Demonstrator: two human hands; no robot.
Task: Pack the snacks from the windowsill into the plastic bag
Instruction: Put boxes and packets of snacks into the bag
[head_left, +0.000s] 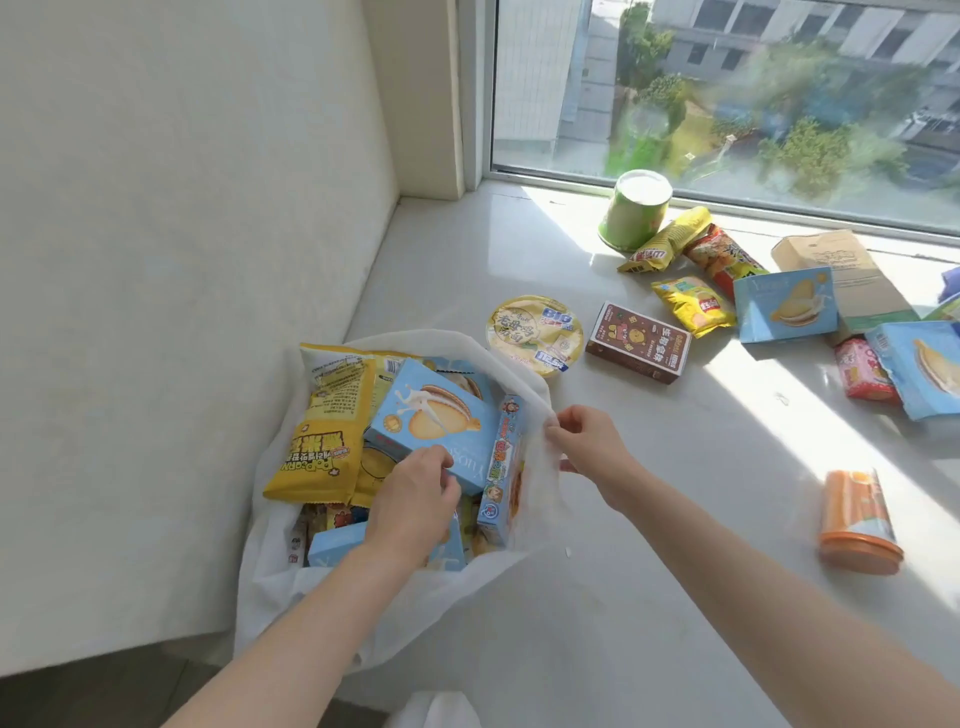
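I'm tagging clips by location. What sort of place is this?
Likely an upper-floor home or dormitory room: a broad white windowsill below a large window looking down on trees and buildings, with a noodle cup and a brown snack box beside a plastic bag.

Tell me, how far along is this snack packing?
Roughly halfway. Done: the bag already holds a popcorn pack and other snacks. In hand: the left hand grips a blue box inside it, while the right hand pinches its rim open. Left on the sill: noodle bowl, brown box, green can, orange can and more.
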